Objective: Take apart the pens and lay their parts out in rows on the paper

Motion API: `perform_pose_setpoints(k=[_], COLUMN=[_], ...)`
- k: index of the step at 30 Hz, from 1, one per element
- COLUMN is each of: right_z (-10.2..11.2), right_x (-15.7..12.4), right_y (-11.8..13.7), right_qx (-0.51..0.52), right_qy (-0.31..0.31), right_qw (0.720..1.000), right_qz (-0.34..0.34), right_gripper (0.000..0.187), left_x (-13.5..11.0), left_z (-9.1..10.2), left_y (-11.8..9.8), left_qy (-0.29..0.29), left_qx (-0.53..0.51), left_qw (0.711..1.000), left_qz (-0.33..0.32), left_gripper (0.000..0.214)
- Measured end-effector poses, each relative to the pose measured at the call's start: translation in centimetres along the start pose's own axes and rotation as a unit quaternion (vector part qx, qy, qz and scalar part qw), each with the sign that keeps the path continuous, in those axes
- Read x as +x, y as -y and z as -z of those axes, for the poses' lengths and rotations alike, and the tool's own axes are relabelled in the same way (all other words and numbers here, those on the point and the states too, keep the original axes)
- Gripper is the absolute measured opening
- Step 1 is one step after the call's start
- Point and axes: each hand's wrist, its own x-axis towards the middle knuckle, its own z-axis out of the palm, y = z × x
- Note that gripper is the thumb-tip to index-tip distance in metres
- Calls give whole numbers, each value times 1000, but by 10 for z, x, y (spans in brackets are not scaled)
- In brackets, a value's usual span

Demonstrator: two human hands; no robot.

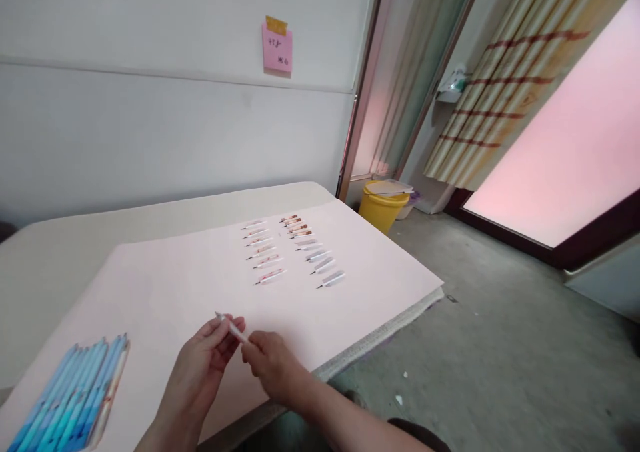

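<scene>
My left hand point(203, 365) and my right hand point(270, 365) meet low over a pale pink sheet point(175, 285) on the table. Both pinch one thin white pen part point(231, 329), its pointed tip slanting up to the left. Farther back on the sheet lie two rows of several short pen pieces: a left row point(263, 252) with reddish marks and a right row point(313, 249), brown at the far end and white nearer me. A bundle of blue pens point(75, 392) lies at the sheet's near left corner.
The cream table point(60, 252) stands against a white wall bearing a pink sticky note point(277, 47). A yellow bucket point(383, 205) sits on the grey floor past the table's right end, near a striped curtain point(505, 85) and a glass door.
</scene>
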Motion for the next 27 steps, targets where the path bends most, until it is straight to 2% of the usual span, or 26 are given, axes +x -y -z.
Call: perform_pose_setpoints(k=[2,3,5,9,13,15,17,19,20,22,25,27], right_z=[-2,-2,-1,7,11,10,9,8,7,7,7,8], right_x=[-1,-1,1,4,2,1,1,2,4,7,10,9], right_y=[-1,-1,-2,-5,-4,-3,-3,-5,-6,-9,-11,-11], right_qx=[-141,-176,-181,-101,9,113,231,299,301,260,195,207], right_qy=[-50,-58,-50,-23,27,64,94,95,81,32,-28,-14], right_qw=[987,981,981,994,999,988,960,938,939,958,977,974], right_qz=[54,61,50,21,-30,-80,-129,-148,-145,-114,-80,-94], right_gripper=[25,25,27,28,23,26,34,35,30,18,22,26], left_x=[0,0,-2,-7,-7,-8,-9,-10,-11,-11,-9,-9], left_z=[2,2,2,-2,-1,-1,-2,-4,-5,-6,-5,-4], left_y=[1,1,0,-4,-4,-3,-2,-2,-1,0,2,3], left_qy=[-20,-23,-10,39,15,19,37,51,52,41,24,28], left_qx=[21,29,28,3,14,10,-4,-18,-22,-22,-26,-33], left_qw=[1000,999,999,998,999,999,999,998,998,999,999,999], left_qz=[-6,-2,16,45,34,30,30,31,30,20,6,-1], left_gripper=[8,12,15,19,21,18,13,9,7,6,5,4])
